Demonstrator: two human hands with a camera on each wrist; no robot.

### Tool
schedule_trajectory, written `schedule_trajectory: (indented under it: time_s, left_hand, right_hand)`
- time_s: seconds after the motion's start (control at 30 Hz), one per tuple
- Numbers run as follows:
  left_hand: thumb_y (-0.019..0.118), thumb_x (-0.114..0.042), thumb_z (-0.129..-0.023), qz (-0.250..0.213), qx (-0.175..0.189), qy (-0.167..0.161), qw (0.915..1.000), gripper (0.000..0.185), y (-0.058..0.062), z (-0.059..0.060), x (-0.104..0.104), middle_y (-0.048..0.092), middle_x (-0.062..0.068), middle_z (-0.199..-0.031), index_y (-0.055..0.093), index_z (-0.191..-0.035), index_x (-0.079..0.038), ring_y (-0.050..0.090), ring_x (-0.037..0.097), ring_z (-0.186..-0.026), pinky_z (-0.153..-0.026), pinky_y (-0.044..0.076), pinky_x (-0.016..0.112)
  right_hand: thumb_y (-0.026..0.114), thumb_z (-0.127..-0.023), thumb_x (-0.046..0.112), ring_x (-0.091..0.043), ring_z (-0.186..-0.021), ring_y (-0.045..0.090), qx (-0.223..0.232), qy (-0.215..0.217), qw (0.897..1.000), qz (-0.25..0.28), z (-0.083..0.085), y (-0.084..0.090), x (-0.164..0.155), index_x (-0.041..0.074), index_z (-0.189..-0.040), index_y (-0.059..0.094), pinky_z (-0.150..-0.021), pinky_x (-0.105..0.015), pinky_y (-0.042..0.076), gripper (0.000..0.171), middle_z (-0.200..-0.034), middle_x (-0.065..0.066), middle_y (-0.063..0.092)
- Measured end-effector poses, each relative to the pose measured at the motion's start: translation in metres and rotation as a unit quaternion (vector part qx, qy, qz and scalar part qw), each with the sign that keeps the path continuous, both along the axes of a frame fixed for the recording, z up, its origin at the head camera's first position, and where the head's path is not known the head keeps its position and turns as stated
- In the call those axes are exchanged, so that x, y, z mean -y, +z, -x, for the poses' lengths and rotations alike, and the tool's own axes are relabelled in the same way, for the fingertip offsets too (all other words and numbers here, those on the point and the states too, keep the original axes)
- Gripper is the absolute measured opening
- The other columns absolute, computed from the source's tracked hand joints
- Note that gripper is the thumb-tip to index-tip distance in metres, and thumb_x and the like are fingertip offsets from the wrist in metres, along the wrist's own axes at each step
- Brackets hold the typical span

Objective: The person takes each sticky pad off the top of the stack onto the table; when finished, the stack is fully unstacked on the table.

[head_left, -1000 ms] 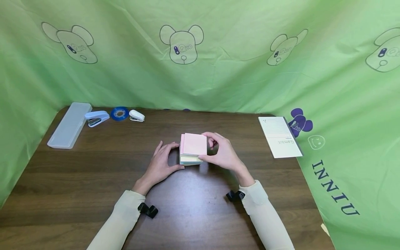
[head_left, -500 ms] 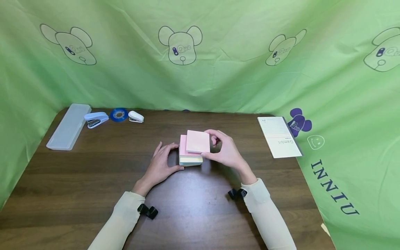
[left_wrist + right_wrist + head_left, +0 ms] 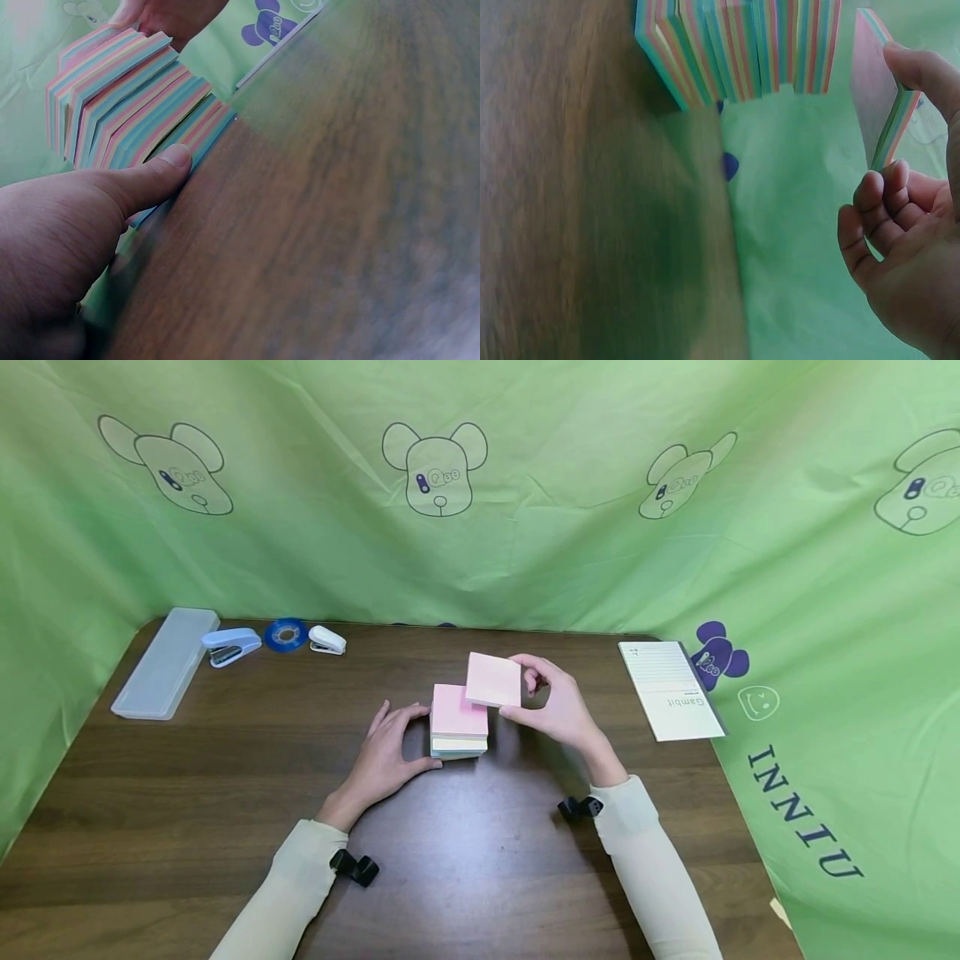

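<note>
A tall stack of sticky note pads (image 3: pixel 459 713), striped pink, yellow, green and blue along its sides, stands on the table with a pink top. My left hand (image 3: pixel 381 756) holds the stack low at its left side, the thumb on the near face and the fingers around the far corner. In the left wrist view that thumb presses the lowest layers of the stack (image 3: pixel 142 105). My right hand (image 3: pixel 558 703) pinches a single sticky note pad (image 3: pixel 493 680) by its right edge. In the right wrist view this pad (image 3: pixel 874 86) is apart from the stack, above its top.
Along the back left of the brown table (image 3: pixel 225 827) lie a pale pencil case (image 3: pixel 167 662), a blue stapler (image 3: pixel 232 645), a blue tape roll (image 3: pixel 286 635) and a small white stapler (image 3: pixel 327 640). A lined notebook (image 3: pixel 670 690) lies at right. Green cloth (image 3: pixel 555 560) hangs behind.
The right hand has lifted the top pad off the stack, moving it up and to the right, so the pink top beneath is uncovered. The left hand stays in place.
</note>
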State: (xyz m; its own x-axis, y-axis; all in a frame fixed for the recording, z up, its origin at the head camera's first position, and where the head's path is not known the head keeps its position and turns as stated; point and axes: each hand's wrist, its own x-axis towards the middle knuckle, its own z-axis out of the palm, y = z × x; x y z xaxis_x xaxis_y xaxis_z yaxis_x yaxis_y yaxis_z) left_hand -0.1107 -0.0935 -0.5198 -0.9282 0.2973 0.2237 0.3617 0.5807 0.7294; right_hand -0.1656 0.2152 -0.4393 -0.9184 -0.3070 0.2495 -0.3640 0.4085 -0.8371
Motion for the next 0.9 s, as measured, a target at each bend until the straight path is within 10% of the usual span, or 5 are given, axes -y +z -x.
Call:
schedule_trajectory:
  time_s: [0.43,0.9]
  left_hand:
    - [0.105,-0.020,-0.075,-0.002,-0.002,-0.001,1.0000,0.091,0.000,0.000,0.000,0.067,0.016,-0.151,0.058,-0.150,-0.001,0.055,0.037,-0.150,-0.140,0.011,0.057]
    - [0.106,-0.020,-0.075,-0.003,-0.009,-0.001,1.0000,0.090,-0.003,0.001,0.000,0.067,0.016,-0.150,0.059,-0.149,-0.001,0.056,0.037,-0.150,-0.140,0.012,0.057]
  right_hand:
    - [0.091,-0.079,-0.010,-0.035,-0.088,0.045,0.029,-0.029,0.999,0.004,0.021,-0.010,-0.012,-0.011,-0.143,0.062,-0.077,-0.034,0.034,0.070,-0.094,-0.030,0.048]
    - [0.098,-0.080,0.007,-0.019,-0.084,0.045,0.033,-0.043,0.998,0.017,0.047,-0.033,-0.025,0.004,-0.141,0.068,-0.070,-0.024,0.035,0.068,-0.092,-0.011,0.049]
